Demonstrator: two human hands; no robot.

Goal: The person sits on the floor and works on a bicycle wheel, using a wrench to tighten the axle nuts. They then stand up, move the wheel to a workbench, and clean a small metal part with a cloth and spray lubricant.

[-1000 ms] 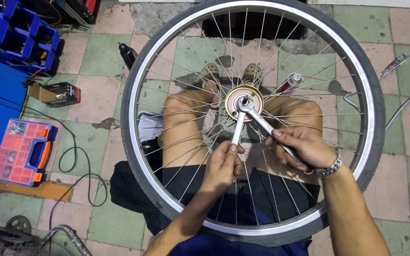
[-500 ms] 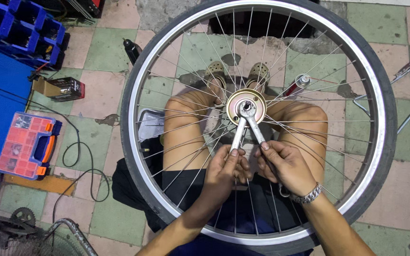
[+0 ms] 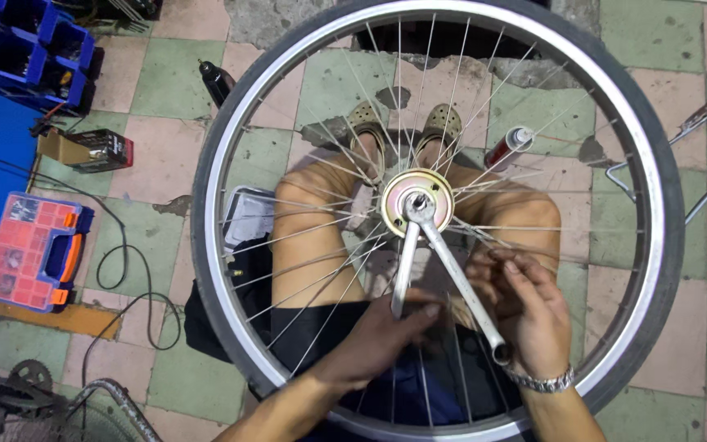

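A bicycle wheel with a black tyre lies flat across my lap, its hub in the middle. Two silver wrenches sit on the hub's axle nut. My left hand grips the lower end of the shorter wrench, which points down. My right hand holds the longer wrench, which slants down to the right across my palm, fingers curled loosely around it. A metal watch is on that wrist. My knees and sandalled feet show through the spokes.
An orange parts organiser and blue bins sit at the left, with a small box and a black cable. A black bottle and a red spray can stand by the wheel. Metal rods lie at the right.
My right hand swung the longer wrench in toward the shorter one, then slid lower along its handle. The left hand stayed on its wrench. The view drifted slightly.
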